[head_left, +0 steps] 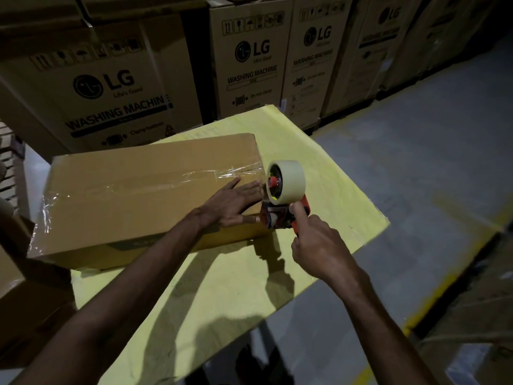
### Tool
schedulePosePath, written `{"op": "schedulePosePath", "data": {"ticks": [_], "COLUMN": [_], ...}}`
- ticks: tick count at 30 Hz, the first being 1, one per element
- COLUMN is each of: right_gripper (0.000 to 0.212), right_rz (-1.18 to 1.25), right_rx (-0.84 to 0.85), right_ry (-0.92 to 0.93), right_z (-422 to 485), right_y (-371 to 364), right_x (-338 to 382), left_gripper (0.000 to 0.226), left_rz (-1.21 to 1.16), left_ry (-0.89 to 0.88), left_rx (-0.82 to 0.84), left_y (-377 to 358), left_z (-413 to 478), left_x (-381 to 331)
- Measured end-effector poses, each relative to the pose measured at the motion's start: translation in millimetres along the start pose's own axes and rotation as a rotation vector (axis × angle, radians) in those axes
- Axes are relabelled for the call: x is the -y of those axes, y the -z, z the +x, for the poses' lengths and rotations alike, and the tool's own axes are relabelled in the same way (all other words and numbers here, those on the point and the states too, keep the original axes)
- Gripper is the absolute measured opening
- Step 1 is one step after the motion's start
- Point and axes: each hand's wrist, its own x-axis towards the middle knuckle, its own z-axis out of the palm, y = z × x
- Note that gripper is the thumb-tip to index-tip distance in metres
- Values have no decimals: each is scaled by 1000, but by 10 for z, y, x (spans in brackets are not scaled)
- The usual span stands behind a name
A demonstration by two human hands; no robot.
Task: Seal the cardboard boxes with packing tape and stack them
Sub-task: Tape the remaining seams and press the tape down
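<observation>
From the head camera we see the cardboard box (144, 195) lying lengthwise along the table's (319, 151) far-left side. Its left end seems to reach past the table's left edge, and its right end sits about mid-table.

A glossy strip of tape (194, 176) runs along the lid seam, so we judge the top seam is covered and the work is now at the right end.

The left hand (233, 201) lies flat on the lid near that end, fingers straight and spread. We'd say it's pinning the box so it can't slide while the tape is pulled.

The right hand (316, 245) has its fingers curled round the orange handle of the tape dispenser (283, 215), one finger raised along it. The pale tape roll (288, 182) stands just off the box's right end, which looks like the place to wrap or cut.

Now the blind spots. We can't see the blade or the tape between roll and box, so we can't tell whether it's cut. The box's right end face is turned away.

Big washing-machine cartons (249, 59) line the back, dim. Another carton (25, 315) at lower left is cropped by the frame.
</observation>
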Motion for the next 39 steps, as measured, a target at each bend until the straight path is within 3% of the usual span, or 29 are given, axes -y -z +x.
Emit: {"op": "schedulePosePath", "data": {"ticks": [13, 19, 23, 30, 39], "right_gripper": [59, 62, 55, 53, 55], "right_rz": [118, 176, 219, 207, 107], "right_rx": [-70, -70, -142, -173, -180], "right_ry": [13, 3, 26, -32, -80], "right_z": [-260, -200, -196, -222, -167], "right_y": [-318, -348, -466, -756, -832], "right_x": [-178, -240, -226, -280, -270], "left_gripper": [82, 99, 107, 97, 81], "left_rz": [-101, -354, -321, -354, -227], "left_ry": [91, 175, 140, 175, 148], "left_rx": [-31, -119, -72, -106, -92], "left_y": [50, 57, 89, 74, 36], "left_z": [-55, 33, 39, 38, 47], "left_x": [-163, -189, -207, -196, -195]}}
